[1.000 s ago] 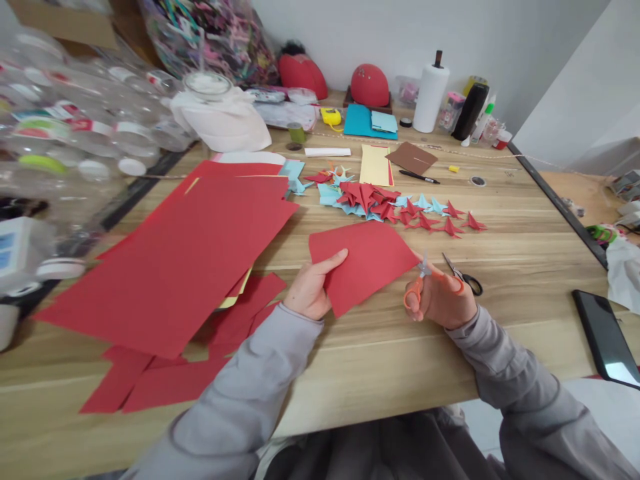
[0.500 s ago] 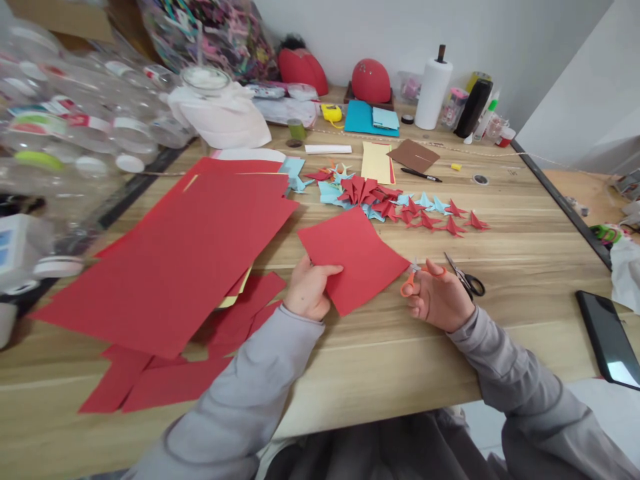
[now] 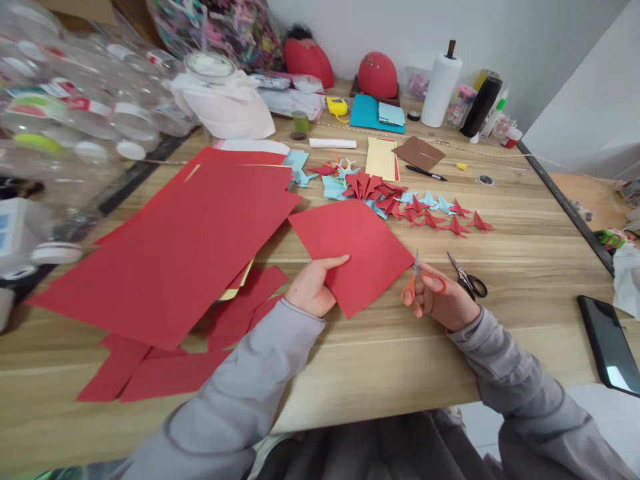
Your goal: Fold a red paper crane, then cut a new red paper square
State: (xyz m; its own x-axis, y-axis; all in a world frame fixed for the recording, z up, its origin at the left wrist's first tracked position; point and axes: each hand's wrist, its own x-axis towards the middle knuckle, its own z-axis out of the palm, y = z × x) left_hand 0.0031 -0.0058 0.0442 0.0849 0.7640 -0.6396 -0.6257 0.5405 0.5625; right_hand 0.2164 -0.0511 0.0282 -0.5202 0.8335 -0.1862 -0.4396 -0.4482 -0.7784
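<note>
My left hand point(image 3: 316, 285) grips a square sheet of red paper point(image 3: 363, 250), its thumb flat on top and the fingers hidden underneath. Orange-handled scissors point(image 3: 409, 291) are in my right hand point(image 3: 444, 299), fingers through the loops. Their blades point away from me, close to the paper's right corner. Just right of that hand lies a second pair of scissors point(image 3: 469, 280) with black handles. Large red sheets point(image 3: 180, 253) are stacked left of my left hand, with cut red strips point(image 3: 170, 377) below them.
Folded red and light blue paper cranes point(image 3: 365, 187) lie beyond the sheet. Behind them are yellow paper point(image 3: 381, 160), brown paper point(image 3: 419, 152) and a black pen point(image 3: 426, 173). Plastic bottles point(image 3: 90, 120) crowd the left side. A phone point(image 3: 609, 343) rests at the right edge.
The red square has turned slightly and lies flatter in my left hand. The scissors in my right hand have tilted, their blades now pointing more straight away from me.
</note>
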